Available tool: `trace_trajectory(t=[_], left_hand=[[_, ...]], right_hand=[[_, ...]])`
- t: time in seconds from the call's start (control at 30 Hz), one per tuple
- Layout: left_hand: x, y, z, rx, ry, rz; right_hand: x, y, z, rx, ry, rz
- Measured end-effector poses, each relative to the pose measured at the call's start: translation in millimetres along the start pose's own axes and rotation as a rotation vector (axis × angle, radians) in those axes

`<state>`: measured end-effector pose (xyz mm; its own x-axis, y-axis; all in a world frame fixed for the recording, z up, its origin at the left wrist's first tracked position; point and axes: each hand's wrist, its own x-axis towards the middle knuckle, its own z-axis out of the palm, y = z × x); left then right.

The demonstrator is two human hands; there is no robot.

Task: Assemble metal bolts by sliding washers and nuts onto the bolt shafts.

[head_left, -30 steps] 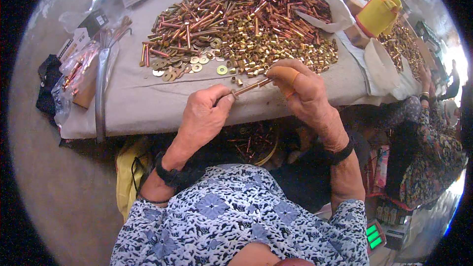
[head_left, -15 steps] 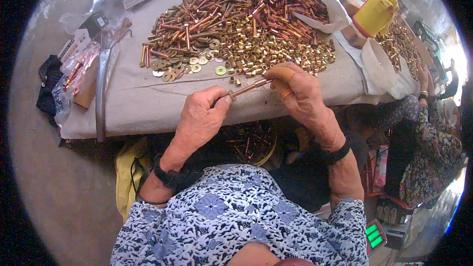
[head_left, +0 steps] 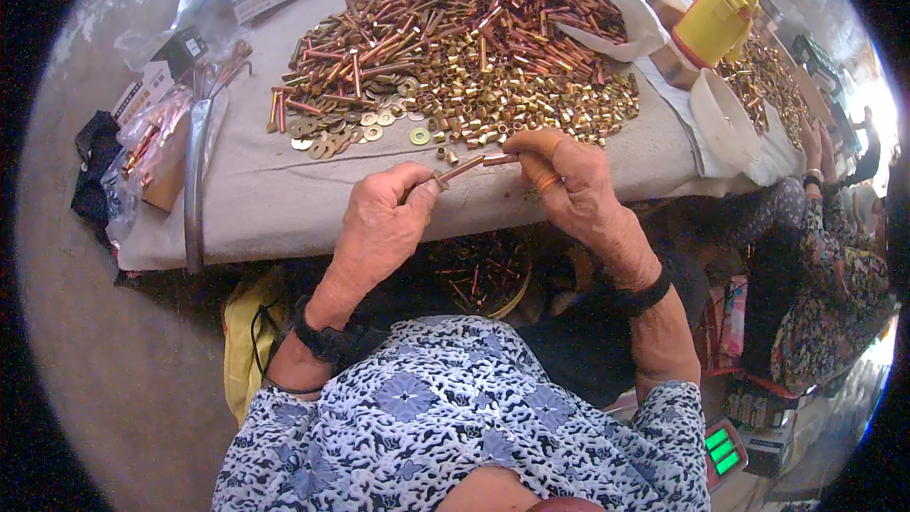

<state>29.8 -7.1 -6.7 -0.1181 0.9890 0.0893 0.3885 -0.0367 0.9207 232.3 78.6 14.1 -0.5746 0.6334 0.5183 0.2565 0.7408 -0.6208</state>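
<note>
Over the table's near edge, my left hand pinches one end of a copper-coloured bolt between thumb and forefinger. A washer-like disc seems to sit at that end, partly hidden by the fingertips. My right hand, with orange finger covers on it, is closed on a shiny metal sleeve at the bolt's other end. Bolt and sleeve meet at a slight angle; whether one is inside the other I cannot tell. Just beyond my hands lie heaps of short brass sleeves, flat washers and long bolts.
A cloth-covered table carries the heaps. A curved metal bar hangs over its left edge beside bagged parts. At right stand a yellow jug and a white bowl. Another person's hands work farther right.
The right hand has shifted slightly left and down. The bolt and sleeve, nearly in line before, now show a small bend and a visible joint between them.
</note>
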Motion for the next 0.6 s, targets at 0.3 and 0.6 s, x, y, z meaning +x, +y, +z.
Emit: trace_trajectory(t=[0.3, 0.6], left_hand=[[-1, 21, -2, -0.200, 0.028, -0.180], [-2, 19, -2, -0.195, -0.007, -0.179]], right_hand=[[0, 6, 4, -0.256, -0.001, -0.218], [1, 8, 11, -0.586, -0.113, -0.212]])
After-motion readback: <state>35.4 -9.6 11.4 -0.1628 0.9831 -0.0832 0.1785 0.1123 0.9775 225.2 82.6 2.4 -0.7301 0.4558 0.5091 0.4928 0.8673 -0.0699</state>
